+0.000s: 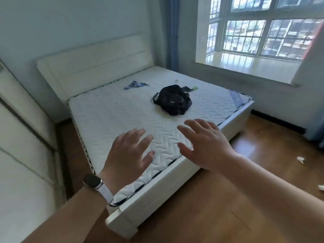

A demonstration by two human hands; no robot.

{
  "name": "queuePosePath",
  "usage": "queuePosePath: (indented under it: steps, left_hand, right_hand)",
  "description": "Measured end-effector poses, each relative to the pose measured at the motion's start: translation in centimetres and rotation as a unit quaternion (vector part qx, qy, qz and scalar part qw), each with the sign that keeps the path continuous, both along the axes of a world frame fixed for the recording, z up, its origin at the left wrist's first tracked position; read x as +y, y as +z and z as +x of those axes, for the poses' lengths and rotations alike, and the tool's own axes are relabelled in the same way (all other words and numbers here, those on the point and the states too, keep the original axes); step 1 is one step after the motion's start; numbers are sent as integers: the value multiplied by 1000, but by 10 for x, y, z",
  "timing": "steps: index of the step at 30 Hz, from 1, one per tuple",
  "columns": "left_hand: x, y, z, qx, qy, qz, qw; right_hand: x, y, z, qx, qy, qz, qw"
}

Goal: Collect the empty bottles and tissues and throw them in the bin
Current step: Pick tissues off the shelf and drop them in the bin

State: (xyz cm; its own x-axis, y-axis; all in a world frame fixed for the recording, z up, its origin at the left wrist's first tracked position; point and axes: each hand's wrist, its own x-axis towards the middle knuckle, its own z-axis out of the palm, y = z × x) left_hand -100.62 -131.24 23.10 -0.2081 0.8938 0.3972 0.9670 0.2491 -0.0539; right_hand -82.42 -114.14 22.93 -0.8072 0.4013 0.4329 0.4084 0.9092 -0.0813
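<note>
**Inspector:** State of the hands?

**Assistant:** The left hand (129, 155) and right hand (205, 146) are both spread, fingers apart, palms down, and hold nothing. They hover over the foot end of the mattress (108, 111). Whether they touch it cannot be confirmed.

**Inspector:** Location of the task items?

**Assistant:** 2 crumpled tissues lie on the wooden floor (219, 207), to the right of the bed. The nearer tissue (321, 187) sits at the frame edge, and the farther tissue (300, 159) lies beyond it. Both are well apart from either hand. 1 small white scrap (176, 81) lies toward the far side of the mattress. It is possibly a 3rd tissue, but it is too small to tell. A green-tipped object (194, 88) lies just beside the black backpack (173, 100). It may be a bottle, but that is not confirmed. No bin is in view.

**Inspector:** Handling assessment?

**Assistant:** In my judgement the tissues are very light and soft and compress freely. A pinch at any raised fold should lift one, and several should fit in 1 hand. An empty bottle would likely be light, thin-walled and smooth, and liable to roll on the quilted surface. A grip round the body or neck is advised. Nothing fragile is noted.
</note>
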Motion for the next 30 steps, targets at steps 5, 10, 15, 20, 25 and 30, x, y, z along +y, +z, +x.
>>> queuePosePath:
  steps: [5,10,15,20,25,30]
  left_hand:
    - [90,-2,21,-2,-93,1,996]
    - [185,-19,35,-22,-189,7,982]
    - [291,-26,45,-37,-280,-22,959]
    - [385,-35,47,-53,-364,-11,930]
    - [466,-41,49,-60,-427,-23,902]
    - [516,-42,72,-72,-466,-41,881]
  right_hand:
    - [44,-5,53,-28,-106,-10,994]
    - [90,-8,87,-34,-210,-20,977]
    - [147,-9,105,-44,-318,-18,947]
    - [205,-5,104,-63,-401,-31,913]
    - [246,-6,104,-75,-467,-70,878]
    - [266,-4,127,-80,-515,-83,849]
